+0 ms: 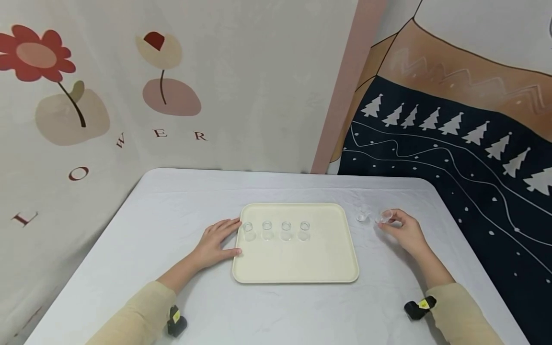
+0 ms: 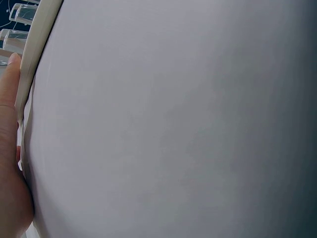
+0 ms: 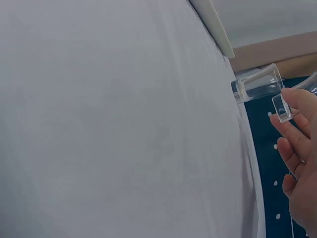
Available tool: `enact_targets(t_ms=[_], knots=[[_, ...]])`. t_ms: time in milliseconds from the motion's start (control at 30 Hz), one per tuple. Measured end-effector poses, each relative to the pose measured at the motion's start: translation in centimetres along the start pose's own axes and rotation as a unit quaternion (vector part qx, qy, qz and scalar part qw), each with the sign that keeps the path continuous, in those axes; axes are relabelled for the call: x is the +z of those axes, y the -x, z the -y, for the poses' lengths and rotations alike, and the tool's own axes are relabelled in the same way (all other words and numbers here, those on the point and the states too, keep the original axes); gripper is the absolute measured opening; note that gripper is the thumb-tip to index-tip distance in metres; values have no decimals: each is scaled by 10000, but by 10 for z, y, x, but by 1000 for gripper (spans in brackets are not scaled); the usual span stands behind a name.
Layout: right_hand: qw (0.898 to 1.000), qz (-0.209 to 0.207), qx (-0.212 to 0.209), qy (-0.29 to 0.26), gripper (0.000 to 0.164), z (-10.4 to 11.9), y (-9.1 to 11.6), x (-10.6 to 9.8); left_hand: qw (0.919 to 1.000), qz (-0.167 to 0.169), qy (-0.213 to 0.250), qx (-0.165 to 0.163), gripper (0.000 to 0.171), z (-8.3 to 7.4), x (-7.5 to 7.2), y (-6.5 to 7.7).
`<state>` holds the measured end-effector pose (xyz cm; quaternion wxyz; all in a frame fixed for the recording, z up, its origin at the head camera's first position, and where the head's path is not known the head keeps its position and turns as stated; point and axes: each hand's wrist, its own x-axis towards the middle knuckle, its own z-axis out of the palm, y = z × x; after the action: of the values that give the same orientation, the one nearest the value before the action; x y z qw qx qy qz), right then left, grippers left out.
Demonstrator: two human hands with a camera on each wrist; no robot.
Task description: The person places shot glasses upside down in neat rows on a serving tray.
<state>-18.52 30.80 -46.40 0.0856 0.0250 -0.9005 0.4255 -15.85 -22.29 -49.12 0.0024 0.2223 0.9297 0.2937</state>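
My right hand [image 1: 407, 235] pinches a small clear shot glass [image 1: 386, 216] between thumb and fingers, right of the tray. In the right wrist view the fingertips hold the glass [image 3: 283, 108] near its thick base, and its upper part runs out of frame. Beside it on the white cloth stands another clear shot glass [image 1: 362, 215]. My left hand [image 1: 215, 243] rests against the left rim of a cream tray [image 1: 297, 279], fingers and thumb extended. Several clear glasses [image 1: 286, 231] stand in a row on the tray's left and middle part.
A white cloth [image 1: 284, 316] covers the table, whose rounded far edge meets a flower-printed hanging [image 1: 258, 96]. On the right hangs a dark fabric with white trees [image 1: 450, 124]. Each wrist carries a small black camera.
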Motion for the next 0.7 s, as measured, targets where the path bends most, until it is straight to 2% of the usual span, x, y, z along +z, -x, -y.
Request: enact_targets(t_ms=[200,500,700], knots=[[9999,2,-126,-60,29,8,4,2,10000,-20,-9,35,82,1,0,0],[9974,-123,-693,-159,25,21,7,6,10000,-31,10,38,81,1,0,-1],[9956,-112,-919,-142,28,32,9,7,10000,-34,13,58,81,0,0,0]])
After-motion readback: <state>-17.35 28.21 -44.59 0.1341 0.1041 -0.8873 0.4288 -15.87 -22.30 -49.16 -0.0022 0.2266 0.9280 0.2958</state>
